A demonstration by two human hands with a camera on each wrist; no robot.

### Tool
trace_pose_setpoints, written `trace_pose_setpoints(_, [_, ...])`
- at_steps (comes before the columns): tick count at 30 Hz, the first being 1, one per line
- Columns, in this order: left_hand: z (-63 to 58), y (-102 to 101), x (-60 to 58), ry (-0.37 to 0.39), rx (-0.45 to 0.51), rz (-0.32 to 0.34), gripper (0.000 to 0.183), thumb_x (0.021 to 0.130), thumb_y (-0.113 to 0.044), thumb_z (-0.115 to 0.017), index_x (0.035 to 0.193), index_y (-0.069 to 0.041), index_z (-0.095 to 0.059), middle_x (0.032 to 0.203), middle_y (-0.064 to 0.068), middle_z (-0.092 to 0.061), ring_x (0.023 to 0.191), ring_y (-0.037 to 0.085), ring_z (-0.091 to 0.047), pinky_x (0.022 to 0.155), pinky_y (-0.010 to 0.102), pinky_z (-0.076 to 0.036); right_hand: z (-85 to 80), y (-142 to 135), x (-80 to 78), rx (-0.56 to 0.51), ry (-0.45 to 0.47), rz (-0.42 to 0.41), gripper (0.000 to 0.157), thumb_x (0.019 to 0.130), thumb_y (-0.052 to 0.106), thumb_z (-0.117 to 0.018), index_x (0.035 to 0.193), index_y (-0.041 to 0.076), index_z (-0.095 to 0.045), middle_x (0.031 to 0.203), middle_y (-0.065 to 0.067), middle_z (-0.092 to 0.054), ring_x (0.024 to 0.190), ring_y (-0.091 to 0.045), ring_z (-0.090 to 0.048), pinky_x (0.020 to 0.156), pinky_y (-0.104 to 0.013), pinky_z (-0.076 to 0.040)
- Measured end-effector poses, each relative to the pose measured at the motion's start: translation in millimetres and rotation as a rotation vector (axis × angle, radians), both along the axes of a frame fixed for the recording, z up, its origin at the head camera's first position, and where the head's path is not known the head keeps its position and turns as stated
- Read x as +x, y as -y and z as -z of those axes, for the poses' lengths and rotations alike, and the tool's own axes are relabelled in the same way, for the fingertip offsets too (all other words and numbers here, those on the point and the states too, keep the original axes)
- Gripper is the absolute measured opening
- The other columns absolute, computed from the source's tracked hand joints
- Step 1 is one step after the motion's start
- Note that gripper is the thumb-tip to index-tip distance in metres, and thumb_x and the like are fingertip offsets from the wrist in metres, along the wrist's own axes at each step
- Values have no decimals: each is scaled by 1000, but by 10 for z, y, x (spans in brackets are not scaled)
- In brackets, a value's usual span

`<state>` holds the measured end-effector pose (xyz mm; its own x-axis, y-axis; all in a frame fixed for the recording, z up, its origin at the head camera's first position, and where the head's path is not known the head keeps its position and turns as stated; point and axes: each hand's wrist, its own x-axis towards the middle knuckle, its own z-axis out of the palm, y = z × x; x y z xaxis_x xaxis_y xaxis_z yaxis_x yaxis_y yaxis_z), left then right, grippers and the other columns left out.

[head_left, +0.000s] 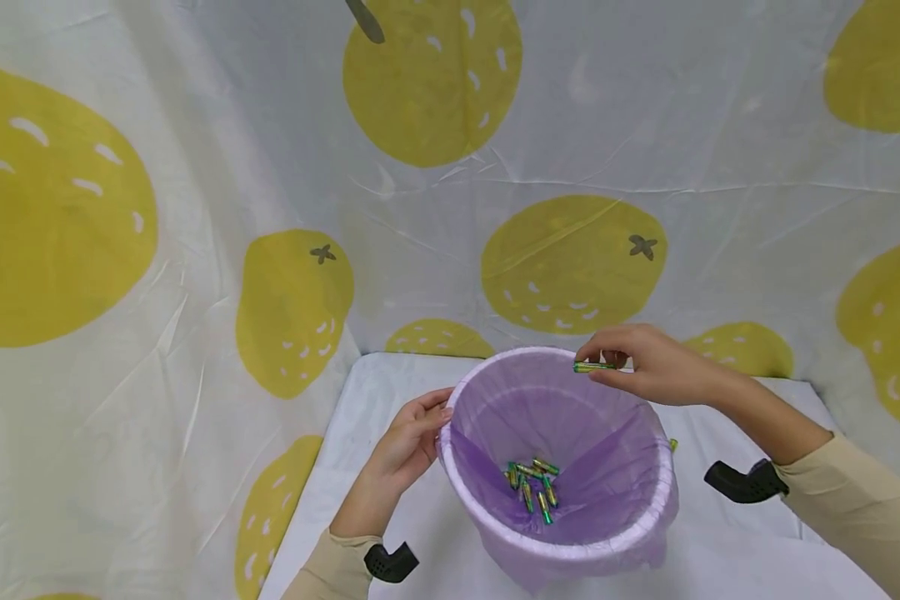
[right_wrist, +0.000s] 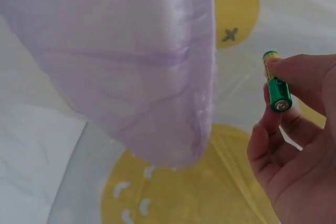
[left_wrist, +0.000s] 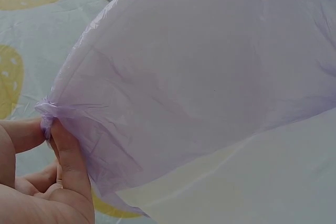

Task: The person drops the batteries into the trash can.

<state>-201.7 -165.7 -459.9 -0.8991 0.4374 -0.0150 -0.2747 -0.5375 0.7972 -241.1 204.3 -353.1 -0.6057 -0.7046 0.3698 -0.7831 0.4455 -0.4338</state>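
A trash can lined with a purple plastic bag (head_left: 570, 433) stands in front of me, its round rim facing up. Several green and gold batteries (head_left: 544, 508) lie in a loose heap at its bottom. My left hand (head_left: 411, 437) pinches the bagged rim at the left; in the left wrist view, thumb and fingers (left_wrist: 71, 156) squeeze a gathered fold of the bag. Above the far right part of the rim, my right hand (head_left: 645, 362) holds one battery (right_wrist: 278, 85) between thumb and fingers, apart from the bag.
A white-covered table (head_left: 420, 542) carries the can. Beyond it hangs a pale curtain (head_left: 420, 217) printed with yellow fruit. Just outside the can's right side, a small yellow-green piece (head_left: 673, 445) peeks out, mostly hidden.
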Motion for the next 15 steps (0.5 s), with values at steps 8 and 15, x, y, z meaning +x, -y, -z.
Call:
trace_pose_setpoints(8, [10, 2, 3, -18, 5, 17, 35, 102, 11, -46, 137, 9, -50, 115, 11, -66, 95, 16, -68, 76, 25, -59, -91, 150, -55, -15, -90, -16, 32, 87, 0, -80, 115, 11, -73, 103, 6, -69, 88, -9, -61, 71, -35, -58])
trace_pose_setpoints(15, [23, 14, -7, -18, 2, 14, 35, 103, 11, -46, 137, 10, -50, 116, 11, -66, 97, 17, -68, 78, 25, -59, -117, 113, -46, -24, -108, -33, 30, 85, -2, -81, 112, 11, -74, 101, 6, -69, 84, -7, -60, 67, -28, -54])
